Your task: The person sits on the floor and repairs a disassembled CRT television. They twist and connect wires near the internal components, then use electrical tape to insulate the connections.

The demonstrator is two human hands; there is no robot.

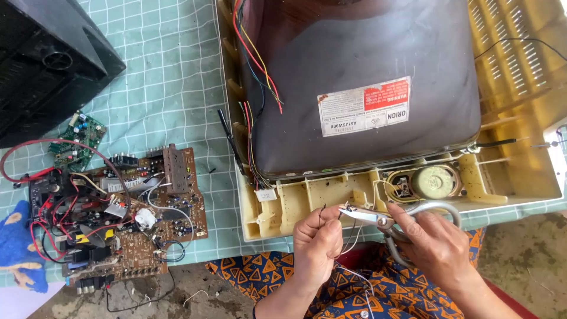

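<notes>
My left hand [317,243] pinches a thin dark wire [322,214] just below the front edge of a cream television casing [295,204]. My right hand [428,239] grips a pair of metal scissors [378,217], whose blades point left and meet the wire next to my left fingers. The casing holds a large grey picture tube [366,65] with a white and red label. A round speaker [433,181] sits in the casing just above my right hand.
A brown circuit board [133,212] with red and black wires lies at the left on a teal checked cloth [171,77]. A small green board [80,136] and a black casing [47,59] lie beyond it. A blue cloth [18,248] sits at the far left.
</notes>
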